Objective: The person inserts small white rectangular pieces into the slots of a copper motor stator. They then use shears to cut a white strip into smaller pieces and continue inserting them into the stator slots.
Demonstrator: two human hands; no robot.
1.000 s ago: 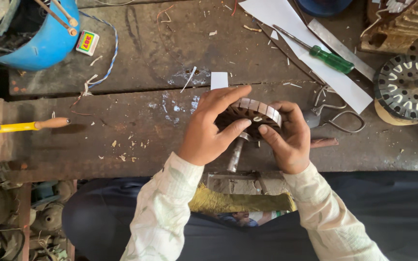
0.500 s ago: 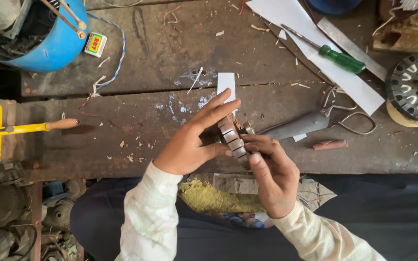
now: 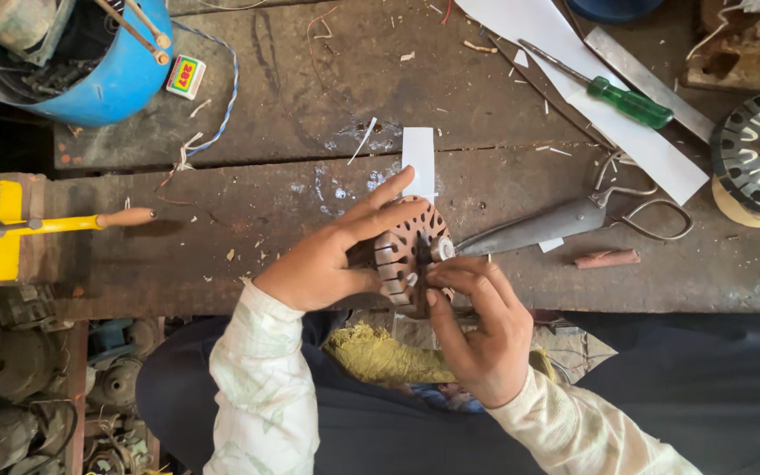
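While the left hand (image 3: 323, 264) cradled the slotted metal core (image 3: 409, 255) on edge (steadying it), right-hand fingers (image 3: 450, 280) pinched its rim, near the shears (image 3: 565, 220).

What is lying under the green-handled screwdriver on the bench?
A long white paper strip lies under the green-handled screwdriver, on the wooden bench. What the strip covers cannot be seen.
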